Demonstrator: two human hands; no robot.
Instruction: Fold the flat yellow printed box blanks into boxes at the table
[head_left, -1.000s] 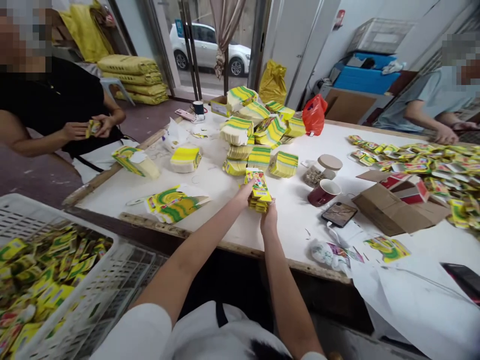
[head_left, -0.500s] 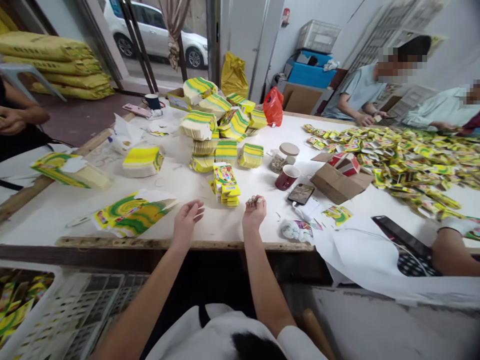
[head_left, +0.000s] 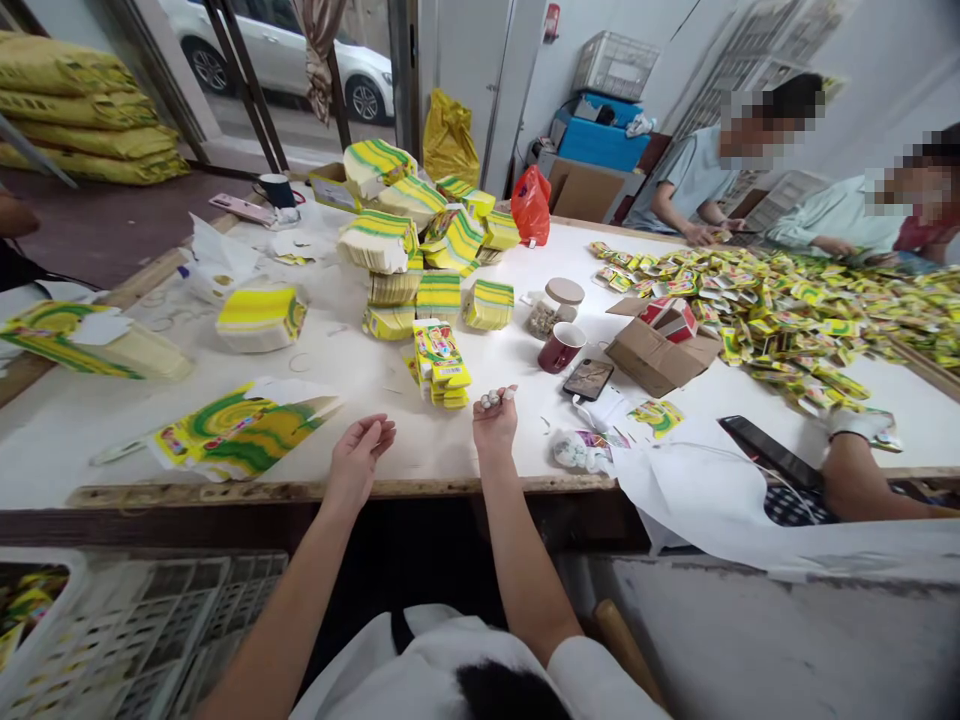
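Note:
My left hand (head_left: 360, 449) rests near the white table's front edge (head_left: 225, 490), palm up, fingers loosely curled, with nothing in it. My right hand (head_left: 493, 415) is beside it, fingers bunched upward, and I cannot make out anything in them. Just beyond both hands stands a small stack of yellow packets (head_left: 439, 362), untouched. Flattened yellow-green wrappers (head_left: 240, 430) lie to the left of my left hand.
Bundles of yellow-green packets (head_left: 420, 240) are piled mid-table. A maroon mug (head_left: 561, 347), a jar (head_left: 551, 305), a phone (head_left: 588, 379) and a cardboard box (head_left: 656, 350) sit to the right. Loose packets (head_left: 787, 310) cover the far right, where other people work. A white crate (head_left: 135, 640) stands lower left.
Both hands let go of the packet stack and drew back to the table's front edge. The view swung right, bringing in the people at the far right.

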